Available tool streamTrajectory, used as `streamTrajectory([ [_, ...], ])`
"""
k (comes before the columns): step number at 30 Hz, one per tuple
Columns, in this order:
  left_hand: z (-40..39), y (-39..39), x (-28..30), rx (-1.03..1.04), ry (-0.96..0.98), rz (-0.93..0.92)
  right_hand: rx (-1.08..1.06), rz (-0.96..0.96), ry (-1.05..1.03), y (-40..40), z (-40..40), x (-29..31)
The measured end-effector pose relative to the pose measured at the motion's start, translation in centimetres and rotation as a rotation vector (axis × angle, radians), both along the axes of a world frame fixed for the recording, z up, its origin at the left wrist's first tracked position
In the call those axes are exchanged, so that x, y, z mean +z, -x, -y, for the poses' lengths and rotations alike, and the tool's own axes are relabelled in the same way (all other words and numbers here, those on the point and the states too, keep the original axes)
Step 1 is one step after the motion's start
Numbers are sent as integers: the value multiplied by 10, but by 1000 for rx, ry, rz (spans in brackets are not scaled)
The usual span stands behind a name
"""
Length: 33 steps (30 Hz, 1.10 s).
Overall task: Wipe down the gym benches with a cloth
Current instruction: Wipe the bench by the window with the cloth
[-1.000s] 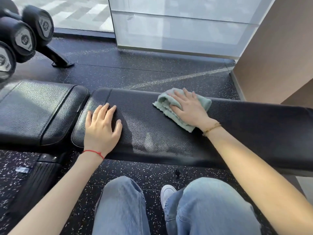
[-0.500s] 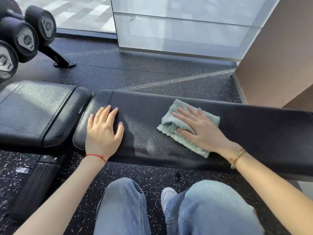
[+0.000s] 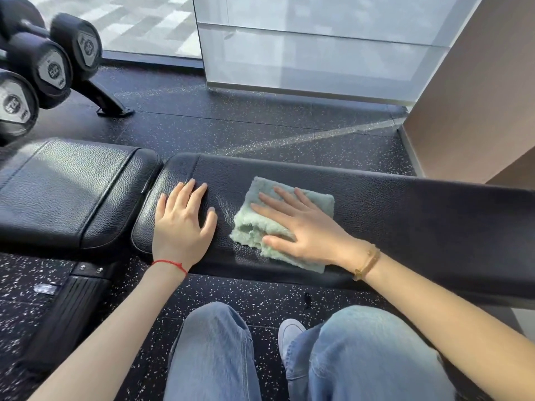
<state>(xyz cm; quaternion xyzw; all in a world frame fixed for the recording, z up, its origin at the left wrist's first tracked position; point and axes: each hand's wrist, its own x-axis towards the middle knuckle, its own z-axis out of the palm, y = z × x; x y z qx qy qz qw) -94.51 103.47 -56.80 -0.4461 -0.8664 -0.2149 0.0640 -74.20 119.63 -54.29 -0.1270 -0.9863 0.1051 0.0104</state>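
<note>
Right hand – fingers straight, spread flat, pressing green cloth onto black padded tabletop | left hand – fingers straight, flat on the pad just left of cloth, holding nothing | dumbbells far left

bench: black pebbled leather-look pad, slight sheen. cloth at 12 o'clock of the knees: pale green fluffy terry or microfibre, matt. floor: matt black rubber, white speckle. dumbbells at 10 o'clock: probably rubber-coated, metallic end plates.
</note>
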Motion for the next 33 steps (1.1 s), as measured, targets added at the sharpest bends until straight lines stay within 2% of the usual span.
streamTrajectory([
  [5, 0, -1, 0, 3, -7, 7, -156, 6, 46, -56, -24, 6],
  [11, -2, 0, 0, 14, -13, 7, -384, 34, 5, 0, -68, 9],
  [15, -2, 0, -1, 17, -16, 11, -347, 41, -19, 26, -57, 6],
  [22, -1, -1, 1, 10, -19, 19, -147, -74, 18, 4, -26, 0],
  [29, -2, -2, 4, 5, 38, 9, -161, -298, 217, 6, -30, -4],
  [33, -2, -10, 25, 37, 137, 59, -191, -262, 244, 11, -31, 12],
])
